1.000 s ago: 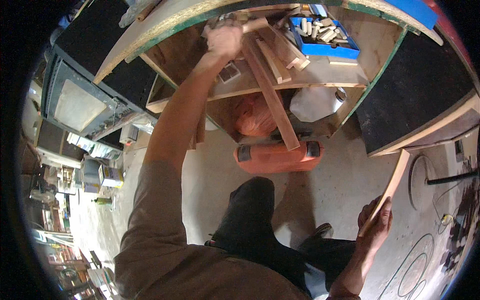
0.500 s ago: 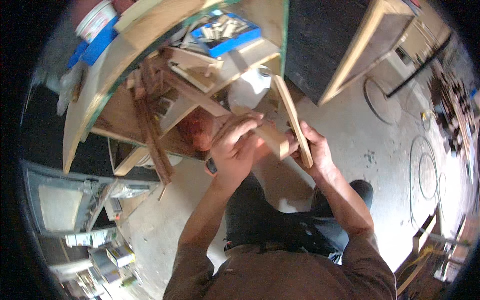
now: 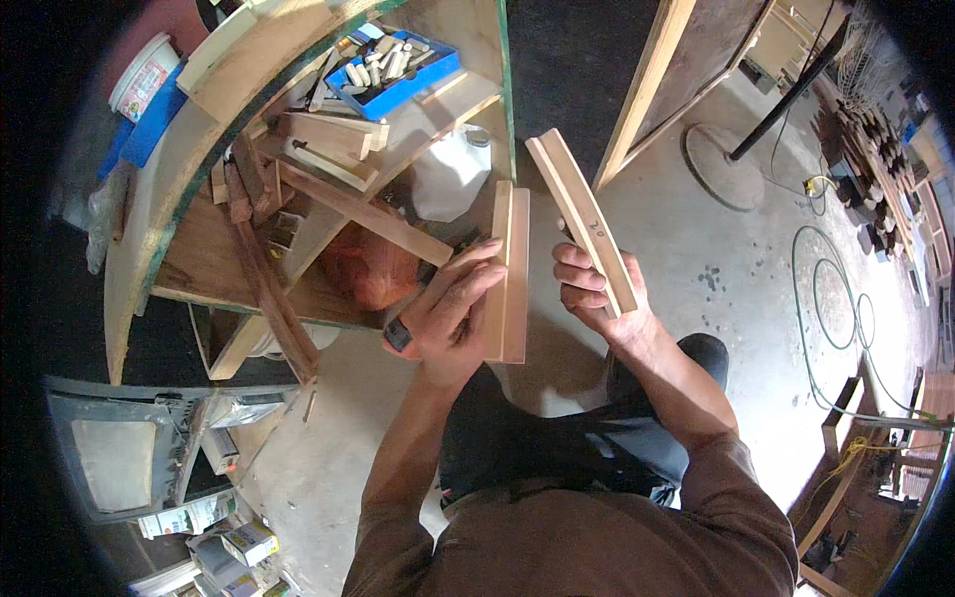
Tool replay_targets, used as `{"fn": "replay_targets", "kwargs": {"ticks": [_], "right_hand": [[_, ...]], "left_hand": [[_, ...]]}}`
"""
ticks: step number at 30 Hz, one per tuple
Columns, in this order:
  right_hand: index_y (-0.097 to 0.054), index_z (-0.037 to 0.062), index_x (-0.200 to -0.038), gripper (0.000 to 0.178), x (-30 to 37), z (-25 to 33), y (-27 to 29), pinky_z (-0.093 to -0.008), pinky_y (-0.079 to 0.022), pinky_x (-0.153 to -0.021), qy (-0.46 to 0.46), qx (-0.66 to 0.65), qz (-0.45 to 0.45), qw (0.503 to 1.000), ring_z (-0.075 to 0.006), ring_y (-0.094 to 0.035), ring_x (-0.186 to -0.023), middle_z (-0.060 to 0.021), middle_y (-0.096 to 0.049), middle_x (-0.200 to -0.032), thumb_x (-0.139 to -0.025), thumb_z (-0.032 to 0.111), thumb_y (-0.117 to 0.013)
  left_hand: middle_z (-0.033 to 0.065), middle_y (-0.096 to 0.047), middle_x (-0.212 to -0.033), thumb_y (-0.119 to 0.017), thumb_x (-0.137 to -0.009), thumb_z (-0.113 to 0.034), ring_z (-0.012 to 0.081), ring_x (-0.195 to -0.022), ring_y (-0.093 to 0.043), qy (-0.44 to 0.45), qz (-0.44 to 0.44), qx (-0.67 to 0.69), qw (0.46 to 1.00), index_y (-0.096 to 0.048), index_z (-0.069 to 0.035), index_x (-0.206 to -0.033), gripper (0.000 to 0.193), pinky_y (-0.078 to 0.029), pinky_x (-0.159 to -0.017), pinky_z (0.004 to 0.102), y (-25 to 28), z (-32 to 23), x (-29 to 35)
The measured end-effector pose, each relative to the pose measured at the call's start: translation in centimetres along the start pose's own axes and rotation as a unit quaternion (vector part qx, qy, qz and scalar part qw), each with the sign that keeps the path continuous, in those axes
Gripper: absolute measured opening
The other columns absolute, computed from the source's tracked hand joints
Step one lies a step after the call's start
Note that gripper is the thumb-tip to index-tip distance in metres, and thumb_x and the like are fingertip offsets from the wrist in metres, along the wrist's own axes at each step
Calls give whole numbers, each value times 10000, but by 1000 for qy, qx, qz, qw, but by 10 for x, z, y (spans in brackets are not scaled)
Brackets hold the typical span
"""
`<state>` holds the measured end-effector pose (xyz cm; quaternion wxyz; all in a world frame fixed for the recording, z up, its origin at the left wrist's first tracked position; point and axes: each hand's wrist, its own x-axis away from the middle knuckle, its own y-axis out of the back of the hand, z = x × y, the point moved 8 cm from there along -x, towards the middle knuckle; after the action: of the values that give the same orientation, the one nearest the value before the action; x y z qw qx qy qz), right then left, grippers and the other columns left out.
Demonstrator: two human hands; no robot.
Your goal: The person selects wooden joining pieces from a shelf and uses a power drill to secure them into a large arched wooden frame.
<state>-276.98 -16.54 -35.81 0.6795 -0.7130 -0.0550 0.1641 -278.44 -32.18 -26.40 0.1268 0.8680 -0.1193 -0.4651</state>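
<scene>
My left hand (image 3: 453, 308) is closed around the near part of a pale wooden piece (image 3: 514, 289), which stands lengthwise with a step or groove along it. By the outer side of that hand shows a black-and-orange object (image 3: 400, 336); its kind is unclear. My right hand (image 3: 605, 289) grips the lower end of a pale wooden strip (image 3: 577, 209), tilted up to the left, with a groove along one edge and a pencil mark on its face. The two wooden pieces are apart.
Ahead left, a curved wooden cabinet (image 3: 224, 119) holds a blue tray (image 3: 413, 85) of small wood offcuts, dark wood strips (image 3: 264, 269), a translucent white jug (image 3: 453, 174) and an orange-red object (image 3: 368, 267). A green hose (image 3: 811, 328) lies coiled on the concrete floor at right.
My hands have moved apart, and both wooden pieces now point more away from me. My right hand has raised its strip, turning the marked face into view. The head view has shifted slightly.
</scene>
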Motion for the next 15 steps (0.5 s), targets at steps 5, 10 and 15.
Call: {"fn": "replay_targets", "kwargs": {"ticks": [5, 10, 15], "right_hand": [[-441, -17, -1243, 341, -1, 6, 2, -215, -427, -459, -10, -40, -18, 999, -93, -434, -638, -72, -444, -898, -965, 173, -383], [-461, -58, -1266, 382, -5, 17, 9, -240, -409, -451, 22, 31, -66, 997, -115, -434, -612, -67, -446, -828, -956, 165, -458], [-606, -20, -1082, 352, -5, 22, 5, -231, -485, -619, 117, 467, -158, 862, -108, -574, -724, -39, -624, -838, -955, 308, -599]], "left_hand": [[181, -663, -1119, -628, -792, 78, 326, -1035, -662, -5, -2, -16, 1000, -661, 4, -1043, 264, -538, -881, 368, -6, -6, -5], [169, -634, -1187, -645, -818, 31, 294, -1097, -629, 36, -1, -7, 999, -651, 6, -1058, 241, -510, -912, 360, -11, -2, -12], [151, -596, -1186, -678, -816, -5, 268, -1128, -595, 125, -49, 46, 990, -584, -5, -1193, 389, -500, -910, 352, -21, 32, 14]]}}
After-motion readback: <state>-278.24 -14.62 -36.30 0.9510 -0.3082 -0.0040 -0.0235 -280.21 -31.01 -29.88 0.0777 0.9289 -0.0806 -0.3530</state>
